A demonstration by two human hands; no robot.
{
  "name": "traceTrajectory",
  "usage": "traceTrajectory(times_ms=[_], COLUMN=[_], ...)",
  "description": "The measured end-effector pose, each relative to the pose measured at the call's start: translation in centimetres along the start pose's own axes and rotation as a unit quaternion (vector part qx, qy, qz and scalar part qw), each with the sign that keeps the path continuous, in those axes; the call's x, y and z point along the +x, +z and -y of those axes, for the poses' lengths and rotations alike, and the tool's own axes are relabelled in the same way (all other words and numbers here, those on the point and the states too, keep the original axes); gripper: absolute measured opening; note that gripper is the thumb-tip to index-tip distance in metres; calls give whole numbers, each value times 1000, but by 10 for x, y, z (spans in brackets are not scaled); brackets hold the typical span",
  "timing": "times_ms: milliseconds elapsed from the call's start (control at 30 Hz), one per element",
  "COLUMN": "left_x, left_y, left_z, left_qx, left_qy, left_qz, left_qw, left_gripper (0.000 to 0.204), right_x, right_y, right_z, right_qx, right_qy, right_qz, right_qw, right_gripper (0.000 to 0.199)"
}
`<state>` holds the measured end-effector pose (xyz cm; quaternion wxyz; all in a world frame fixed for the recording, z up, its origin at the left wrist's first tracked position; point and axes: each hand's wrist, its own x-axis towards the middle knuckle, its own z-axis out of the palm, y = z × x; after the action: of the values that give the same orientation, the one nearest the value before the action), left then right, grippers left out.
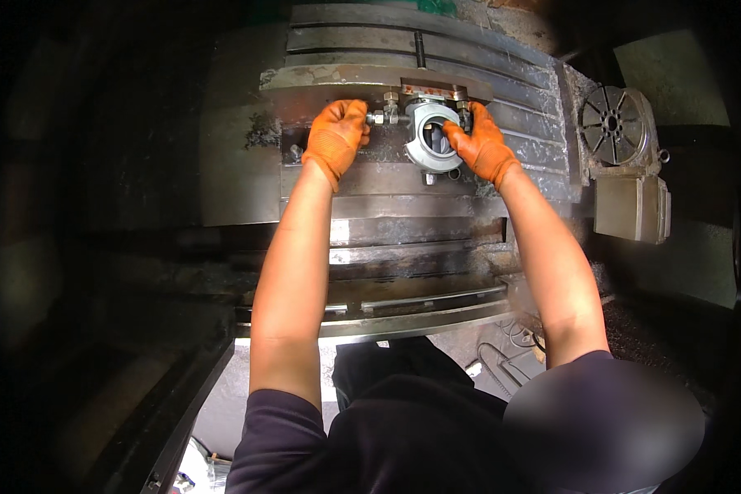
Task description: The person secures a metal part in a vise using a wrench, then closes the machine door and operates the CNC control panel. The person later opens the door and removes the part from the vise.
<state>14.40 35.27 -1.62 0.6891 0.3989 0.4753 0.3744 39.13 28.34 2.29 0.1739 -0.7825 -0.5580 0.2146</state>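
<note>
A silvery ring-shaped metal part (417,151) with a round bore sits against a fixture block (432,89) on the slotted machine table (346,38). My right hand (484,146), in an orange glove, is closed about its right side, thumb at the rim of the bore and fingers reaching behind. To the left, a clamp bolt with nuts (390,109) stands beside the part. My left hand (337,136), also gloved in orange, has its fingers curled together at the outer end of that bolt assembly. Whatever lies within those fingers is hidden.
At the table's right end stands a round slotted faceplate (612,123) above a grey box-shaped housing (630,207). A dark rod (420,49) lies toward the back of the table. Metal shavings (262,132) are piled left of my left hand. A metal rail (432,298) runs along the front.
</note>
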Motion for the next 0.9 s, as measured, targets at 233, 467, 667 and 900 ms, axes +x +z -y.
traceTrajectory(times_ms=[233,467,667,900], left_x=[2,15,2,3], left_y=[22,8,17,46], left_z=[-13,44,33,9], left_qx=[186,95,0,73], left_qy=[-131,96,34,-125], left_qz=[-26,13,11,-80], left_qw=[973,991,999,986], left_gripper=[66,55,54,44], right_x=[3,0,0,1], right_y=[3,2,4,6], right_z=[-8,-4,-13,-13], right_qx=[4,43,55,16], right_qy=[6,24,-11,-16], right_qz=[8,34,8,-1], right_qw=[1000,998,998,1000], right_gripper=[82,83,82,81])
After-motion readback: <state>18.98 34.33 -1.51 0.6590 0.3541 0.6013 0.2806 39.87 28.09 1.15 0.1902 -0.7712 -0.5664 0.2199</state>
